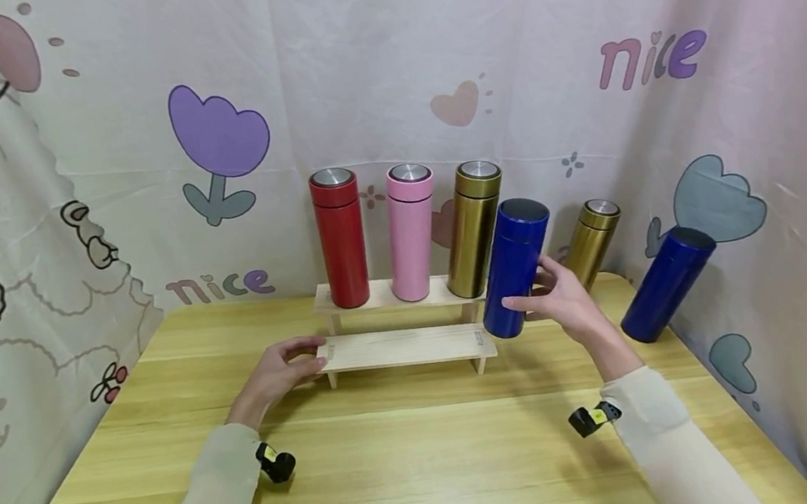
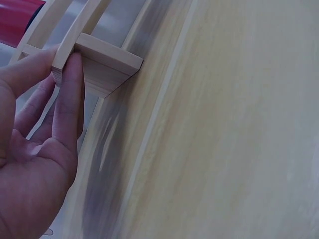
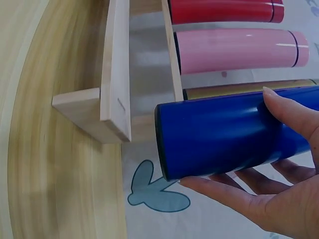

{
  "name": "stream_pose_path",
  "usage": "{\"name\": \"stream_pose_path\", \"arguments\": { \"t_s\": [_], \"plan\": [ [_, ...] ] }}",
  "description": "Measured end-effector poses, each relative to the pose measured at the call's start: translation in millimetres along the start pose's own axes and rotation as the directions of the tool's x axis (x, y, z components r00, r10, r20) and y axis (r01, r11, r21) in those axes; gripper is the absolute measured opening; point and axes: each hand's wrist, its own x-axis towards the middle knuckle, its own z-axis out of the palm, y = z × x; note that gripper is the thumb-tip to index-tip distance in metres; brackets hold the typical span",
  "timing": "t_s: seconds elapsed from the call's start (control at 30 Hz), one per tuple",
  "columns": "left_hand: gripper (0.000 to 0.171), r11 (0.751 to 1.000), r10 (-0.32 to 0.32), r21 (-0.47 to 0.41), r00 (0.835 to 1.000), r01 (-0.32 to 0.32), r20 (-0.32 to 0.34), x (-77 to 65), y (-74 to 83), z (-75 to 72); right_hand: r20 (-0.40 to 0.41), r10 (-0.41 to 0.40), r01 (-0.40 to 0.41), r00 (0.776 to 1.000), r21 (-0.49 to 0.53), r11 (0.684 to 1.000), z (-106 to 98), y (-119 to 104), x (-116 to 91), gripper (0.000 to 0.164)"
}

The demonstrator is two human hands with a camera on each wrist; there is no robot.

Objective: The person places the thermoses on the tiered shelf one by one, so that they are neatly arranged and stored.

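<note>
In the head view the held blue bottle (image 1: 515,272) hides part of the right hand (image 1: 566,299) that grips it, and that hand covers the foot of the farther-right gold bottle (image 1: 594,239). The right wrist view cuts off the held blue bottle's top and leaves only a strip of the nearer gold bottle (image 1: 475,230) behind it, yet shows the fingers bent round the barrel and a black base rim. The left wrist view best shows the left hand (image 1: 278,375) pinching the wooden rack's (image 1: 404,349) lower step between thumb and fingers; there the red bottle (image 1: 342,247) is mostly out of frame. Glossy and dark-topped, the held blue bottle tilts just beside the rack's right end; whether they touch I cannot tell
</note>
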Motion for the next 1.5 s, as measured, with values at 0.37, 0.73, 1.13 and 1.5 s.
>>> {"name": "stream_pose_path", "arguments": {
  "t_s": [0.37, 0.73, 1.13, 1.5],
  "plan": [
    [0.056, 1.000, 0.010, 0.004, 1.000, -0.010, 0.005, 0.0, 0.0, -0.3, 0.043, 0.015, -0.016, 0.999, 0.022, 1.000, 15, -8, 1, 0.104],
    [0.056, 1.000, 0.011, 0.005, 1.000, -0.011, 0.008, 0.1, -0.5, -0.4, 0.091, 0.004, -0.011, 0.996, 0.075, 0.997, 35, -12, 6, 0.098],
    [0.057, 1.000, 0.009, 0.007, 1.000, -0.009, 0.004, -0.2, 0.6, -0.3, 0.117, -0.027, 0.014, 0.993, 0.108, 0.994, 56, -19, 9, 0.093],
    [0.057, 1.000, -0.006, -0.010, 1.000, 0.006, 0.006, -0.5, 1.9, 0.7, 0.129, -0.041, 0.029, 0.991, 0.090, 0.996, 73, -24, 9, 0.088]
  ]
}}
